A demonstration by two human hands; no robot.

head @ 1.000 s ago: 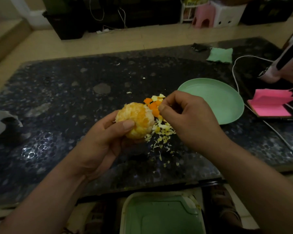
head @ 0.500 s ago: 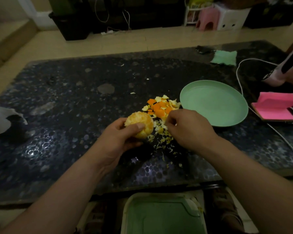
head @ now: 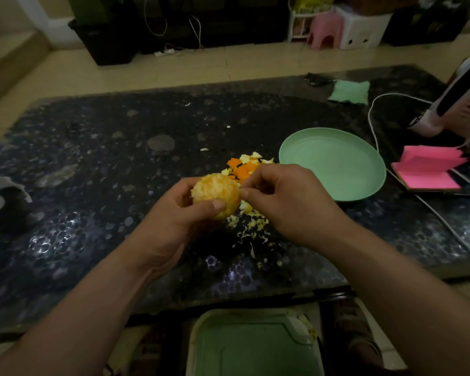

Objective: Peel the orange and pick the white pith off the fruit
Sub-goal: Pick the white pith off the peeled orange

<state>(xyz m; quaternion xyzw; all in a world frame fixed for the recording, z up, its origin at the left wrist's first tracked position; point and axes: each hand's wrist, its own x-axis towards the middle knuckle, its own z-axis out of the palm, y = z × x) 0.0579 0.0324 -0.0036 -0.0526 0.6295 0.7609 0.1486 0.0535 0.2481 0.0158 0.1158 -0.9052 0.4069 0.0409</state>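
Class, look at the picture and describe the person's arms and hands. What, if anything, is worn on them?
Nothing is worn on them. The left hand and right hand are bare, with no gloves, rings or bracelets showing. The left forearm and right forearm are bare too, with no sleeve, watch or band as far as the frame's edge.

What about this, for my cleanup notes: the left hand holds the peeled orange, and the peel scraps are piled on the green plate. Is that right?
Not quite. The head view shows the peel scraps piled on the dark table beside the green plate, not on it. The left hand does hold the peeled orange.
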